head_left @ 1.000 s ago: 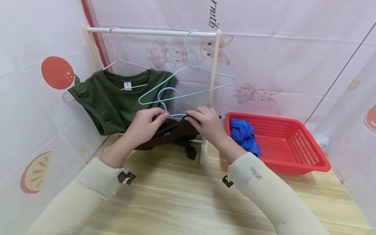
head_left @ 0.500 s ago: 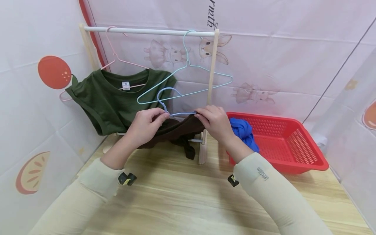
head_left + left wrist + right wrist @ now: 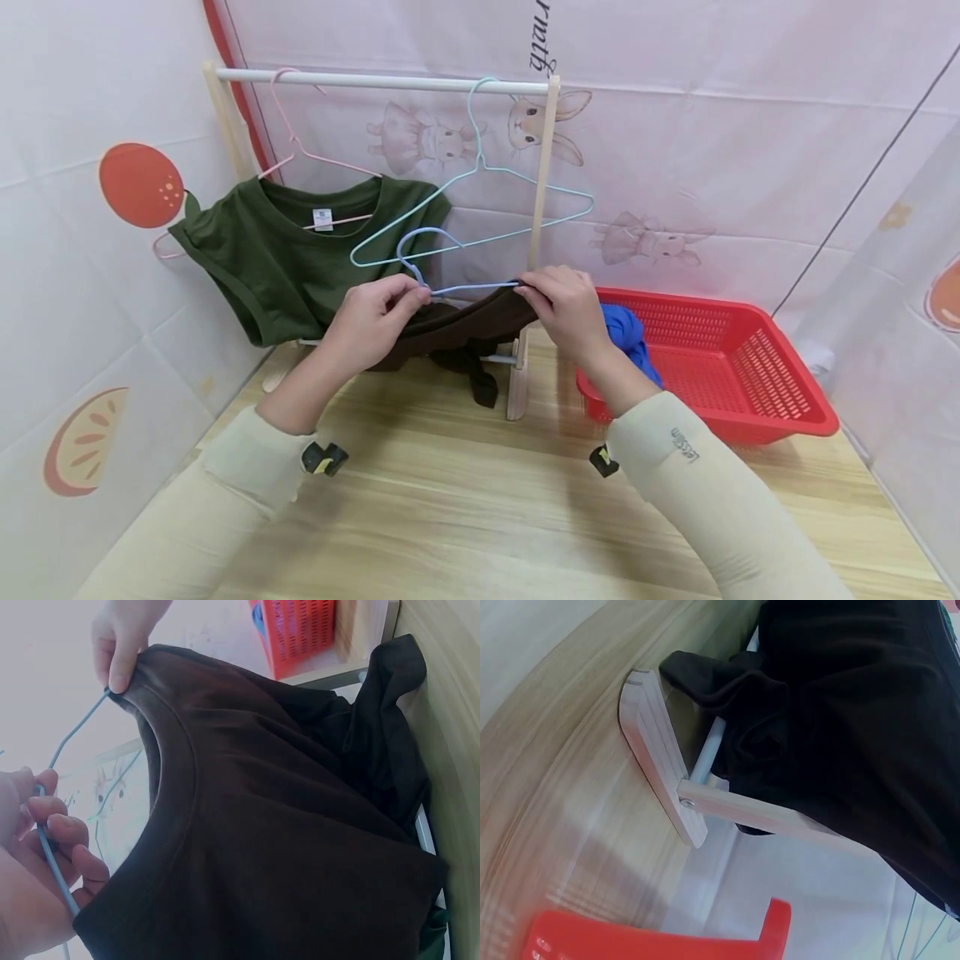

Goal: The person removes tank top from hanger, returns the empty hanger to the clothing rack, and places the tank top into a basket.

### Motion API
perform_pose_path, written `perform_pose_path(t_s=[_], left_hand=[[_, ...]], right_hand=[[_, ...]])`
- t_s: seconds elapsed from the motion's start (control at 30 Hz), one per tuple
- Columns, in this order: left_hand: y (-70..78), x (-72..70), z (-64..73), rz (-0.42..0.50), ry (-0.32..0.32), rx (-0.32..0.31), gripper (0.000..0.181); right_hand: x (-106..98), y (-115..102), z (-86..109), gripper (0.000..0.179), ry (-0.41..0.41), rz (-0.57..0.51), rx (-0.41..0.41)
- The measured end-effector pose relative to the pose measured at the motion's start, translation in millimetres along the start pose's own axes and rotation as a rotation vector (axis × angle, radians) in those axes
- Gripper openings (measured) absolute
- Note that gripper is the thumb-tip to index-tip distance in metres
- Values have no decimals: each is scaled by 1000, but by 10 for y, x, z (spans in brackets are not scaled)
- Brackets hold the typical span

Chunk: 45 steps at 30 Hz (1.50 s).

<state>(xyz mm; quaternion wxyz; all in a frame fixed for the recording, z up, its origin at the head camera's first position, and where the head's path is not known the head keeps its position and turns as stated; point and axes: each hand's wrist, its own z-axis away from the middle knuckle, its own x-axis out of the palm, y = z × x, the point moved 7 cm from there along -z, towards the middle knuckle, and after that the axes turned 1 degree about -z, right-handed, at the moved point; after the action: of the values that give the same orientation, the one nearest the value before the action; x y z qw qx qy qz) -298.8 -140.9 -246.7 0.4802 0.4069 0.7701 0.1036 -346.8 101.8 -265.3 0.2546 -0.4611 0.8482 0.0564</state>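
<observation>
My left hand (image 3: 375, 321) pinches a lavender-blue wire hanger (image 3: 472, 287) just below its hook. A dark brown shirt (image 3: 450, 333) hangs from the hanger, held up in front of the rack. My right hand (image 3: 566, 312) pinches the shirt's shoulder at the neckline, over the right arm of the hanger. In the left wrist view, the hanger wire runs from my left fingers (image 3: 67, 829) to the cloth under my right thumb. Both hangers' far ends and the shirt's back are hidden by fabric. The right wrist view shows the shirt's dark lower folds (image 3: 855, 727), but not my right hand.
A wooden rack with a white rail (image 3: 390, 81) stands behind the hands. On it hang a green shirt (image 3: 315, 275) on a pink hanger and a bare teal hanger (image 3: 481, 150). A red basket (image 3: 675, 298) with blue cloth (image 3: 626, 329) sits at the right.
My right hand has moved to the right, drawing the shirt's shoulder outward along the hanger, so more wire shows. My left hand stays nearly in place; the hook has tilted slightly left.
</observation>
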Motion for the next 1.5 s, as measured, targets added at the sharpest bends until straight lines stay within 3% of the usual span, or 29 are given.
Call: perform_pose_path(t_s=[0.2,0.6,0.83,1.13,1.33,1.5], left_hand=[[8,-4,-5,1,7,-1,27],[23,-28,-8,-18,33,-2,28],[-2,-51,-21,-15,79,-6,28],[-7,-62,-21,11,118,-11,29],[36,-75,-34,32,176,23,28],[70,-79,-43,25,215,45,33]], right_hand=[[-63,101,15,17,22,-27,48],[-144,300,64,16,46,-135,224],[-153,389,111,18,76,-192,296],[-163,420,158,21,83,-174,361],[-141,449,191,22,77,-232,409],[-93,507,237,23,59,-324,498]])
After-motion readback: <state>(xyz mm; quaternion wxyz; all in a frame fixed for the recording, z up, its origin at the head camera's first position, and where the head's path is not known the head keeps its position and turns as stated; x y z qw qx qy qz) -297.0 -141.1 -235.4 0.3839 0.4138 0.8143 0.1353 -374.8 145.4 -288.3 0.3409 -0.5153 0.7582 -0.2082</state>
